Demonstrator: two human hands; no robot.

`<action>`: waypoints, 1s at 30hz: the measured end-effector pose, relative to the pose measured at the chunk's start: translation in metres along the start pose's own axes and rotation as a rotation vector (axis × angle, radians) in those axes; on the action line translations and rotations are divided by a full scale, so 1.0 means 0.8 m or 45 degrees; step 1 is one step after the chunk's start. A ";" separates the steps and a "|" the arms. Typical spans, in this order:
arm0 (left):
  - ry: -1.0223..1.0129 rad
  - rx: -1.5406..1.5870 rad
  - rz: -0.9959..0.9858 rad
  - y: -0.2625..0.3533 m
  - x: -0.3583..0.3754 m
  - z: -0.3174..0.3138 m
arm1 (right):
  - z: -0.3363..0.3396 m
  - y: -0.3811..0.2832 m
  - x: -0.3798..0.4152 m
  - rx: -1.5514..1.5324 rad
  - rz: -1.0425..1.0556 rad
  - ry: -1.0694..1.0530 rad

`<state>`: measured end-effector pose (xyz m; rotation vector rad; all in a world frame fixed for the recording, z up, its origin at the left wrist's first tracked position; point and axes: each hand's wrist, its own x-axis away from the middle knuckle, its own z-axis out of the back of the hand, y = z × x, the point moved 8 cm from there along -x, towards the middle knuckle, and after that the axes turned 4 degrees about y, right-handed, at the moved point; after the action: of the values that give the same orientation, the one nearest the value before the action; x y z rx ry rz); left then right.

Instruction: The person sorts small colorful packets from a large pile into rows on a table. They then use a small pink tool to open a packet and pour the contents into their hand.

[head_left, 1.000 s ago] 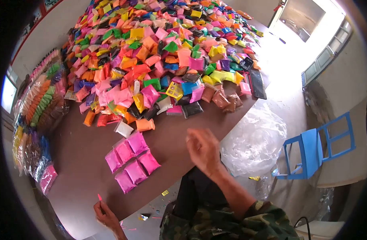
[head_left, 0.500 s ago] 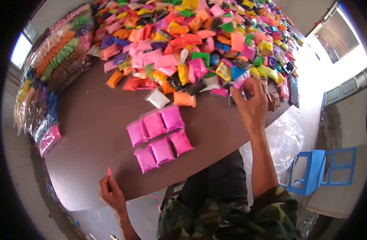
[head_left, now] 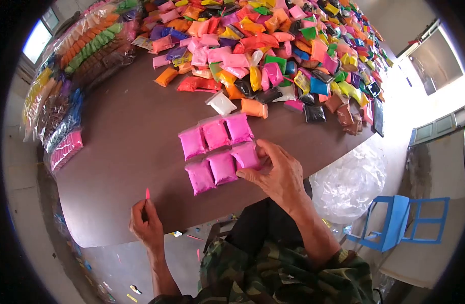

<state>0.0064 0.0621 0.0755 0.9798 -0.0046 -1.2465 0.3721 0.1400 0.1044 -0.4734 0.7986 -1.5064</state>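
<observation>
Six pink packets (head_left: 223, 167) lie in two rows of three on the brown table (head_left: 116, 152). At the lower right packet (head_left: 246, 155) is my right hand (head_left: 280, 177), its thumb at the lower edge and its fingers at the upper right side. Its fingers are curved around that packet's right end. My left hand (head_left: 147, 223) is closed at the table's front edge. A thin, pointed pink-red strip (head_left: 148, 193) sticks up from its pinched fingers. A white packet (head_left: 221, 103) and an orange packet (head_left: 254, 108) lie just beyond the rows.
A large heap of mixed-colour packets (head_left: 273, 45) covers the back of the table. Clear bags of packets (head_left: 95, 45) line the left edge. A clear plastic bag (head_left: 344, 182) and a blue chair (head_left: 395, 223) stand to the right. Small scraps litter the floor.
My right hand has come from the heap's near right edge back to the lower right pink packet. My left hand still pinches the strip. The camera view has shifted slightly.
</observation>
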 end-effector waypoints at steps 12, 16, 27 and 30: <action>0.027 0.007 -0.074 0.004 0.000 0.001 | 0.003 0.000 0.012 0.018 0.042 0.050; 0.038 0.002 -0.082 0.005 0.000 0.001 | 0.029 0.010 0.020 0.038 -0.046 0.124; 0.014 -0.016 -0.051 0.002 0.001 -0.001 | 0.075 0.023 0.062 0.552 0.265 0.202; 0.010 -0.066 -0.037 0.000 0.003 -0.005 | 0.054 0.022 0.068 0.553 0.388 -0.005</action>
<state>0.0091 0.0623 0.0719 0.9425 0.0481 -1.2631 0.4089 0.0788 0.1110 -0.0266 0.4918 -1.3406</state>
